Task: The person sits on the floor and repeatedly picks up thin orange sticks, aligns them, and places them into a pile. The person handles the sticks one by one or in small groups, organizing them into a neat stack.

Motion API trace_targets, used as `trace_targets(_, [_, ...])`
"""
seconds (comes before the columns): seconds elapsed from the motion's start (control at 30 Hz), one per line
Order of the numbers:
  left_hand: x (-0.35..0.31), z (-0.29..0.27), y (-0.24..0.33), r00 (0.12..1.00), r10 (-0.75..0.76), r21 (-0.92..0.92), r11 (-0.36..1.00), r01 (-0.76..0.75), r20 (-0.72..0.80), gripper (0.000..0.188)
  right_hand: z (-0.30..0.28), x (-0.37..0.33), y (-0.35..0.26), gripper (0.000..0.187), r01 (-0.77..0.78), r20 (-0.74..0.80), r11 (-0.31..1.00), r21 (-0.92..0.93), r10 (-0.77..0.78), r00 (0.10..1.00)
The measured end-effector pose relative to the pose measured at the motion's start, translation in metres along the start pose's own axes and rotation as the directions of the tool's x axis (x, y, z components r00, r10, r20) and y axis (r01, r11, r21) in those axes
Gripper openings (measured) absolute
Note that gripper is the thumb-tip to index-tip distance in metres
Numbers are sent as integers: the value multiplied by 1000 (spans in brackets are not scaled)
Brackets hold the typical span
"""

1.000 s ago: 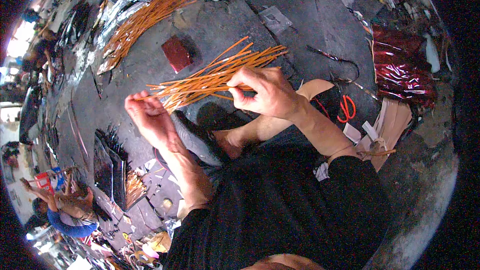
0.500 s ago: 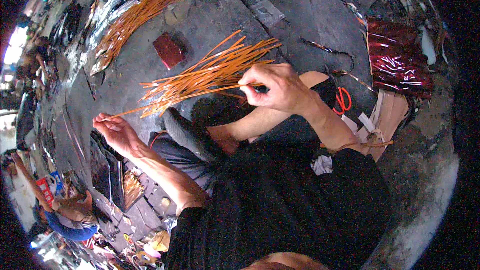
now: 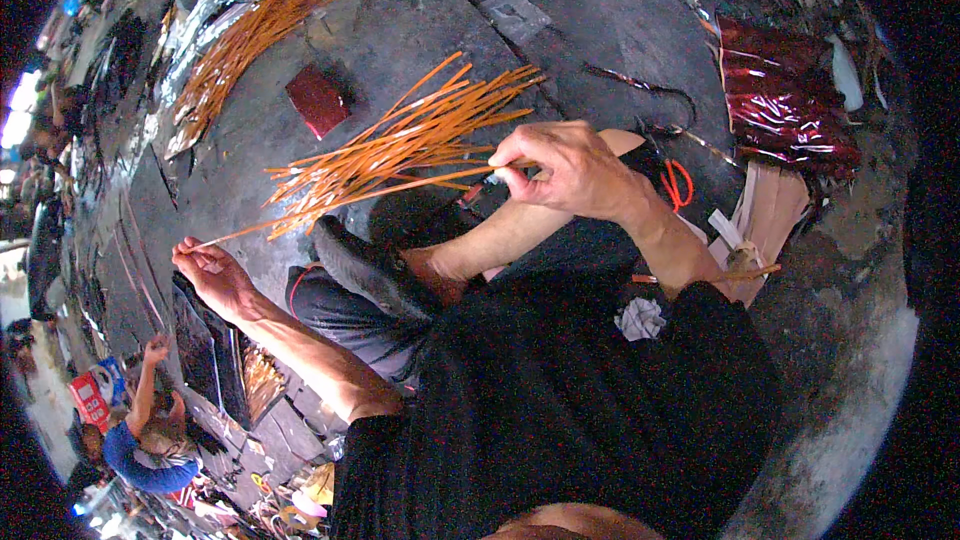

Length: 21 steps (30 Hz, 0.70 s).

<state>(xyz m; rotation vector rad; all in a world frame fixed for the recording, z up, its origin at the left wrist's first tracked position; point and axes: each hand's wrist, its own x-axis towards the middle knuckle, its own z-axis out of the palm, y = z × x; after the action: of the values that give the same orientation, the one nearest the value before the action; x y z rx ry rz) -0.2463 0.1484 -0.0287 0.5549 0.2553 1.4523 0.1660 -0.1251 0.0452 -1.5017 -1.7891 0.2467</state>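
A thin orange-brown stick (image 3: 380,198) is stretched between my two hands, low over the near side of a loose pile of similar sticks (image 3: 410,135). At its left end, my left hand (image 3: 215,278) pinches the tip with thumb and fingers, palm turned up. My right hand (image 3: 572,172) closes thumb and forefinger on the other end, beside the pile's right side. The pile lies on the dark floor in front of my crossed legs, its sticks slanting up to the right.
A larger bundle of sticks (image 3: 255,50) lies far left beside silvery film. A dark red packet (image 3: 318,100) sits beyond the pile. Shiny red film (image 3: 785,95), cardboard (image 3: 768,210) and an orange cord loop (image 3: 677,187) are on the right. A blue-clad person (image 3: 150,455) is lower left.
My hands have drawn slightly farther apart along the stick, the right one shifting rightward. The view has shifted a little. The other person has changed posture, an arm now raised.
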Motion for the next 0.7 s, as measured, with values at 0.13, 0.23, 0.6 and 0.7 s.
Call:
trace_targets(0.13, [8, -20, 8, 1000, -21, -11, 1000, 21, -15, 18, -6, -10, 8, 19, -8, 6, 1000, -6, 8, 1000])
trace_targets(0.23, [5, -21, 9, 999, 10, 18, 1000, -9, -46, 18, -13, -12, 8, 18, -70, 14, 998, 8, 70, 997])
trace_targets(0.6, [4, -39, -27, 992, 52, 513, 858, 13, -113, 36, -39, 9, 50, 20, -255, -32, 967, -25, 255, 967])
trace_targets(0.7, [-1, -53, -68, 946, -86, 750, 588, 302, -314, 50, -44, -20, 108, 29, -267, -208, 938, -219, 223, 952])
